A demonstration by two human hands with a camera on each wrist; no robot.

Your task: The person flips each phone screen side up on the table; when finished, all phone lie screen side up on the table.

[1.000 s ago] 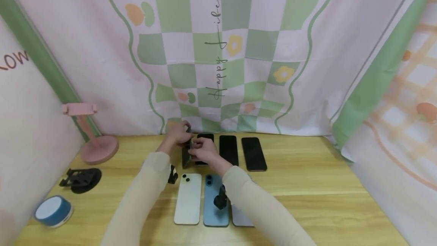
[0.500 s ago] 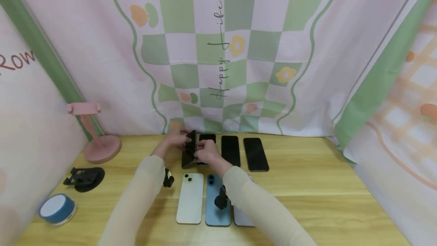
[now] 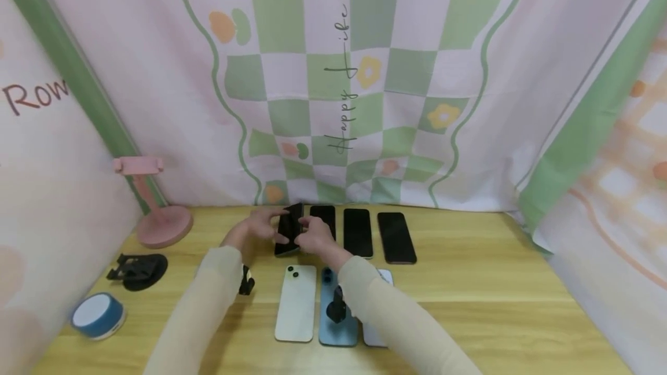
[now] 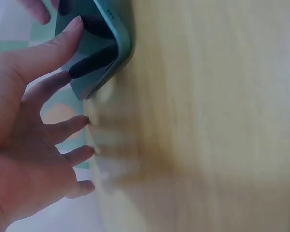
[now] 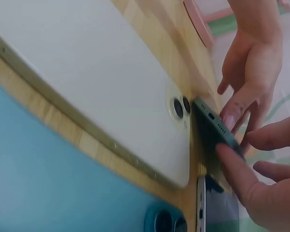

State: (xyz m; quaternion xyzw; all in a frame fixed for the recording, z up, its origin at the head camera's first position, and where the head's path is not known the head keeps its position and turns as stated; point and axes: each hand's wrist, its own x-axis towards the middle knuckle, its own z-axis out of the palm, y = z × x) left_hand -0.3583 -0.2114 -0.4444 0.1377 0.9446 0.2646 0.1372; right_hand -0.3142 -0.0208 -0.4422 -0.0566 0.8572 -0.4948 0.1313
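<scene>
A dark green smartphone (image 3: 290,225) leans at a slant at the left end of the back row, its glossy screen facing up and left. My right hand (image 3: 315,237) pinches its right edge; the right wrist view shows the thumb (image 5: 234,169) on one face and fingers on the other side. At the left edge is my left hand (image 3: 257,227), fingers spread. In the left wrist view, its thumb (image 4: 67,36) lies against the screen and the index fingertip is at the phone's edge, while its remaining fingers extend beside the phone.
Three black-screened phones continue the back row, the nearest (image 3: 324,217) partly behind my right hand. In front lie a white phone (image 3: 296,305), a blue phone (image 3: 333,331) and a pale phone (image 3: 374,337) under my sleeve. Leftward stand a pink holder (image 3: 164,227), black stand (image 3: 138,271) and blue-white cylinder (image 3: 98,316).
The dark smartphone has tipped leftward from nearly edge-on, so its screen now shows more fully. My left hand has drawn back left, fingers spreading. The head view has shifted slightly.
</scene>
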